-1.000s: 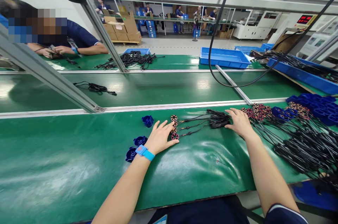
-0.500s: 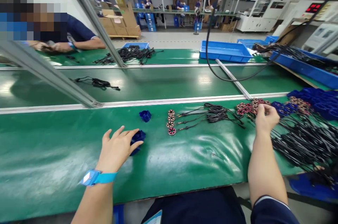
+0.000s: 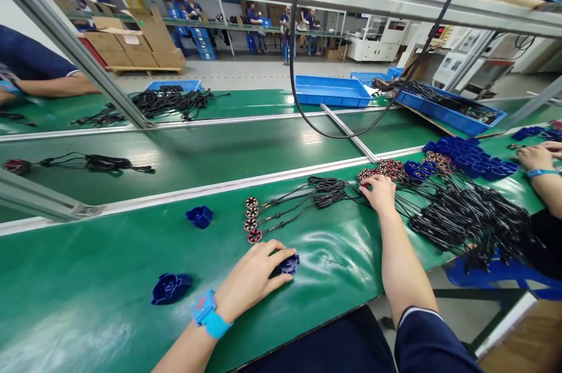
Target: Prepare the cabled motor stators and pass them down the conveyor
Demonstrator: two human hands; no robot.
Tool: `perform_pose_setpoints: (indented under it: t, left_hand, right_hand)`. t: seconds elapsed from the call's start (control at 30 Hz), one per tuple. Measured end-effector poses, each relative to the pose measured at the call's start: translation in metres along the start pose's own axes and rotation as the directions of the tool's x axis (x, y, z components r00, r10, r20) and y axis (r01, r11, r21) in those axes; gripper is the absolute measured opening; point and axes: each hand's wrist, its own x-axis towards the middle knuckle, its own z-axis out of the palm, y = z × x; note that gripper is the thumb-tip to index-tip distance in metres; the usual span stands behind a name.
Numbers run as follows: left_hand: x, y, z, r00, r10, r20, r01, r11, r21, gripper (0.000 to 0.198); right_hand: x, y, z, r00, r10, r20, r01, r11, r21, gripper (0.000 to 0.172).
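My left hand (image 3: pixel 253 272) is low over the green mat, thumb and fingers curved round a blue plastic housing (image 3: pixel 289 264) whose open side faces up. Behind it, to the left, stand two more blue plastic housings, one nearer (image 3: pixel 171 289) and one farther off (image 3: pixel 199 216). At the left end of a pile of copper-wound stators (image 3: pixel 392 168), my right hand (image 3: pixel 381 191) has its fingers closed on a stator (image 3: pixel 365 174), partly hidden by them. Between my hands several stators (image 3: pixel 250 225) form a column, their black cables (image 3: pixel 329 191) running right.
Black cables (image 3: pixel 474 226) and blue housings (image 3: pixel 469 156) are heaped at the right, near another person's hand (image 3: pixel 535 156). Metal rails and a slanted post (image 3: pixel 88 39) cross the bench. A black cable loop (image 3: pixel 292 62) hangs in front. Blue trays (image 3: pixel 332 92) stand behind.
The view has swung right. My left hand has moved right and now grips a housing beyond two others left standing. My right hand has come down at the left end of the stator pile.
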Motion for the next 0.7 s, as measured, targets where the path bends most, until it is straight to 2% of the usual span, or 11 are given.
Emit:
perform_pose_setpoints:
  t: [0.13,0.23,0.37,0.57,0.7]
  left_hand:
    - [0.001,-0.005,0.009,0.999,-0.020,-0.043,0.013,0.986,-0.165,0.040]
    - [-0.003,-0.010,0.017,0.997,-0.034,-0.064,0.019,0.973,-0.229,0.039]
    - [-0.003,-0.011,0.021,0.998,-0.031,-0.062,0.015,0.970,-0.244,0.040]
    - [-0.002,-0.012,0.019,0.997,-0.040,-0.069,0.023,0.971,-0.236,0.041]
    - [-0.003,-0.014,0.020,0.996,-0.030,-0.080,0.012,0.977,-0.211,0.041]
  right_hand:
    - [0.004,-0.006,0.003,0.999,0.010,0.040,-0.007,0.997,-0.072,0.014]
    - [0.007,-0.011,0.008,0.999,0.036,0.039,-0.032,0.996,-0.088,0.014]
    - [0.005,-0.012,0.012,0.998,0.051,0.030,-0.051,0.999,-0.015,0.017]
    - [0.007,0.000,0.004,0.994,0.106,-0.040,-0.101,0.987,0.122,0.035]
    - [0.005,-0.006,0.006,0.998,0.062,0.000,-0.062,0.991,0.120,0.026]
